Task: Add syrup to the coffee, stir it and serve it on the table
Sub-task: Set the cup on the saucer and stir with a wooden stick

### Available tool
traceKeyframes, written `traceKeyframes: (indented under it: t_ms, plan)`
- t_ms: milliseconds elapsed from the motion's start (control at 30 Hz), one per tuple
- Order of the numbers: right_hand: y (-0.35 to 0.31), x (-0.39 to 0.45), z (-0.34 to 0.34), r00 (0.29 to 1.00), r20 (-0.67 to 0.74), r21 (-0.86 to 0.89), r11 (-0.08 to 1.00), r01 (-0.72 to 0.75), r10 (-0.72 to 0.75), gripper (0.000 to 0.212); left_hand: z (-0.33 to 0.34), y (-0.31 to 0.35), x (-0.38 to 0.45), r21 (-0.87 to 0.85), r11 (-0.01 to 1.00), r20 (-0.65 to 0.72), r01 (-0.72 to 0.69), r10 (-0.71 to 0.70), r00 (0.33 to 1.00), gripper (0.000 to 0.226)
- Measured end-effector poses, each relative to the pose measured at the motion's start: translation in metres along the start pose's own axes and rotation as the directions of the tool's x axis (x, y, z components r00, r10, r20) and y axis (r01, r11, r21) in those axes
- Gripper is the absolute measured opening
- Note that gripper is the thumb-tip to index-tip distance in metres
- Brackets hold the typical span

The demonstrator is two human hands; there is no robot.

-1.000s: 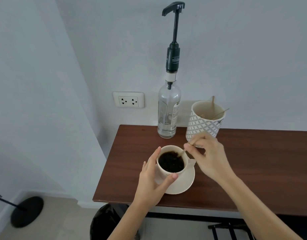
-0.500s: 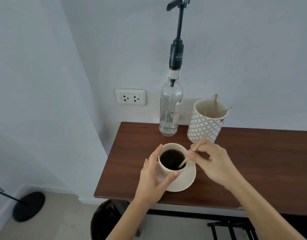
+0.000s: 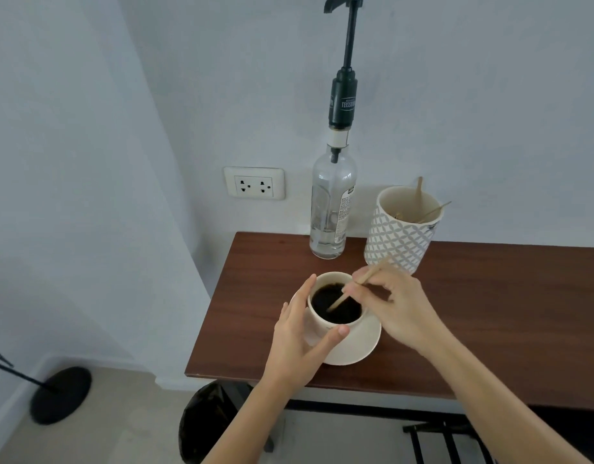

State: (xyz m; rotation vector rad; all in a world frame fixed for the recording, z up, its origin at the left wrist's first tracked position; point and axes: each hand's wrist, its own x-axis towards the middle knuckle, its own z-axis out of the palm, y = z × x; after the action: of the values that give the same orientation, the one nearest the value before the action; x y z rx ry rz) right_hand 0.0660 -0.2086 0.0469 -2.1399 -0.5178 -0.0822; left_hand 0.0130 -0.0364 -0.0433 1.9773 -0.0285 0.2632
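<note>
A cream cup [image 3: 325,324] is sitting on a matching saucer [image 3: 359,346] near the left front corner of the dark wooden tabletop [image 3: 489,313], and black coffee [image 3: 342,304] is filling it close to the rim. Behind it a clear syrup bottle [image 3: 332,209] with a tall black pump [image 3: 344,78] is standing upright against the wall, only a shallow layer of liquid lying at its bottom. Just beside the bottle, a patterned white holder [image 3: 397,242] is keeping a few wooden sticks leaning inside.

The wooden stirrer [image 3: 359,288] is slanting, its lower tip dipping into the coffee toward the left and its upper end pointing up and right toward the holder. The right hand [image 3: 399,306] is pinching it partway up, fingers [image 3: 362,274] closed on the stick. The left hand [image 3: 299,343] is cupping the cup's near side, thumb and forefinger spread around it and touching its wall.

Pale walls are meeting in a corner, a double socket [image 3: 254,187] is set beside the bottle, and a black round stand base [image 3: 59,395] is resting on the beige floor.
</note>
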Motion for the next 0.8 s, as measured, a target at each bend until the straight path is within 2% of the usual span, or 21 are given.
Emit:
traceKeyframes:
  t_ms: [133,200,300,333,400,467,567,633,700,800]
  plan:
    - [0.006,0.011,-0.009,0.988,-0.146,-0.135,0.99,0.024,-0.044,0.011,0.0,0.002,0.0,0.006,1.0,-0.003,-0.004,0.004,1.0,0.082]
    - [0.01,0.006,-0.023,0.994,-0.099,-0.193,0.981,0.014,-0.034,0.014,-0.001,0.003,0.0,0.001,1.0,-0.007,-0.003,0.003,1.0,0.08]
    - [0.003,-0.004,-0.018,0.999,0.049,-0.063,0.998,-0.011,0.014,0.012,0.0,0.003,0.0,0.003,1.0,-0.011,-0.001,0.001,1.0,0.08]
    - [0.0,-0.003,-0.011,0.998,0.06,-0.021,1.0,0.001,0.0,0.011,0.0,0.003,0.0,0.001,1.0,-0.009,0.001,-0.001,1.0,0.081]
    - [-0.003,0.005,0.001,0.999,-0.014,-0.007,0.999,0.04,-0.04,0.009,0.0,0.003,0.0,0.003,1.0,-0.004,-0.001,0.001,1.0,0.083]
    - [-0.001,0.014,-0.002,0.991,-0.108,-0.086,0.994,0.064,-0.073,0.01,0.0,0.003,-0.001,0.01,1.0,-0.008,-0.004,0.004,1.0,0.083]
    - [0.007,0.012,-0.022,0.995,-0.082,-0.218,0.975,0.035,-0.054,0.017,-0.001,0.004,-0.001,0.01,1.0,-0.008,-0.005,0.005,1.0,0.08]
    - [0.006,0.004,-0.023,1.0,0.009,-0.153,0.988,-0.014,0.016,0.017,-0.001,0.004,0.0,0.016,1.0,-0.008,0.0,0.0,1.0,0.08]
    - [0.003,0.001,-0.009,0.998,0.053,-0.034,0.999,-0.02,0.022,0.014,-0.001,0.004,0.0,0.011,1.0,-0.008,0.002,-0.002,1.0,0.082]
    - [0.002,0.01,0.006,0.998,-0.056,-0.02,0.999,0.034,-0.035,0.011,0.0,0.003,-0.001,0.014,1.0,-0.004,-0.006,0.006,1.0,0.084]
